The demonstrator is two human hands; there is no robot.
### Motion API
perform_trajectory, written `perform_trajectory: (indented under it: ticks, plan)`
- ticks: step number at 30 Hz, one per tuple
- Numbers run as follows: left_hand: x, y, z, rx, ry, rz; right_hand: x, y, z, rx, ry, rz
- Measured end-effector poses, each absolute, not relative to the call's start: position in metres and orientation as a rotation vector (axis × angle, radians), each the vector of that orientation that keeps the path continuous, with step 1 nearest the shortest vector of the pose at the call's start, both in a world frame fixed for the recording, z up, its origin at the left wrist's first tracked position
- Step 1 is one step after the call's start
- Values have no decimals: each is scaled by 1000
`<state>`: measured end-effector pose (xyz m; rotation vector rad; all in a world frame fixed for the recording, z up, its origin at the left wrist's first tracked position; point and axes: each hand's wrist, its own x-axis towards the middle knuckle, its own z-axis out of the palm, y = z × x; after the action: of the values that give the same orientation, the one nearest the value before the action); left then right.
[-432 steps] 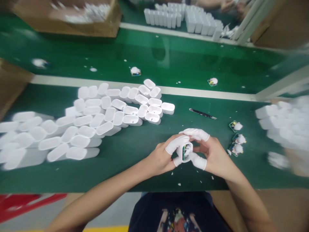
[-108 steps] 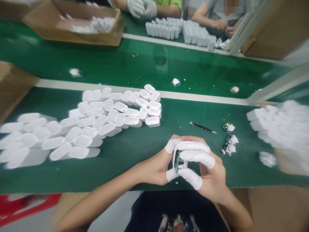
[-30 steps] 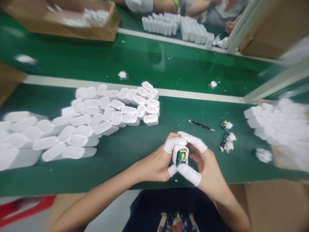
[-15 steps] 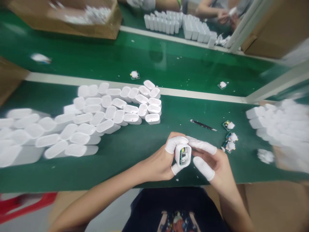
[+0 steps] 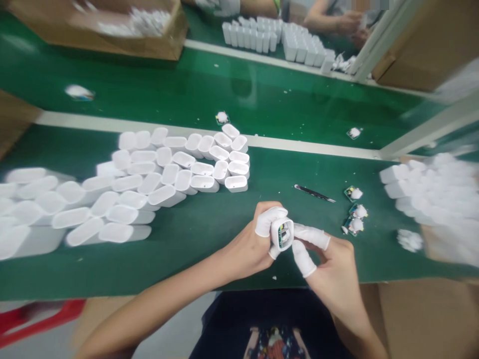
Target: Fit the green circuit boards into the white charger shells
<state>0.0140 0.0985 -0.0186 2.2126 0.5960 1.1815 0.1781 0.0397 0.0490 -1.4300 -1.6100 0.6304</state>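
Observation:
A white plastic case (image 5: 289, 242) with a small circuit board (image 5: 282, 234) inside it is held over the near part of the green table, its open end facing up toward me. My left hand (image 5: 258, 239) is closed around its left side, with white finger cots on the fingertips. From the right, my right hand (image 5: 322, 254) has its cotted thumb and forefinger closed in against the case's right edge. Black tweezers (image 5: 314, 193) lie beyond my right hand. Several circuit boards with white blobs (image 5: 355, 225) sit to its right.
Many open white cases (image 5: 164, 154) stand in rows at left. More white cases (image 5: 430, 189) are heaped at right. Past a pale rail (image 5: 307, 146), a green strip (image 5: 149, 85) carries scattered boards. A cardboard box (image 5: 175, 42) stands at the back, and a co-worker's hands (image 5: 352, 25) show beyond.
My right thumb and forefinger have drawn closer together and moved left onto the case. The boards on the far green strip have shifted to the right.

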Motion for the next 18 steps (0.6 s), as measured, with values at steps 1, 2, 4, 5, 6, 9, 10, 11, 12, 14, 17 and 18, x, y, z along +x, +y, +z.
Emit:
perform_trajectory:
  ticks: [1, 2, 4, 5, 6, 9, 10, 11, 12, 14, 17, 18]
  plan:
    - [14, 98, -19, 2234, 608, 1183, 177, 39, 49, -1445, -1621, 595]
    - [14, 97, -18, 2255, 619, 1185, 176, 39, 48, -1458, -1627, 562]
    - [14, 96, -18, 2297, 655, 1193, 174, 38, 48, -1486, -1634, 527]
    - [14, 95, -18, 2317, 675, 1207, 174, 37, 49, -1500, -1636, 520]
    - [14, 94, -17, 2335, 696, 1220, 173, 37, 50, -1510, -1638, 518]
    - [13, 92, -17, 2380, 756, 1238, 172, 36, 52, -1519, -1654, 509]
    - [13, 92, -17, 2393, 767, 1238, 171, 36, 53, -1515, -1661, 497]
    - [12, 92, -17, 2404, 774, 1236, 171, 36, 53, -1516, -1668, 482]
    - [12, 92, -17, 2411, 778, 1237, 170, 36, 53, -1519, -1675, 465]
    - [12, 91, -18, 2412, 780, 1250, 170, 37, 52, -1528, -1689, 426]
    - [12, 89, -18, 2355, 783, 1254, 170, 38, 50, -1534, -1712, 366]
    - [12, 89, -19, 2327, 780, 1243, 170, 38, 50, -1528, -1720, 351]
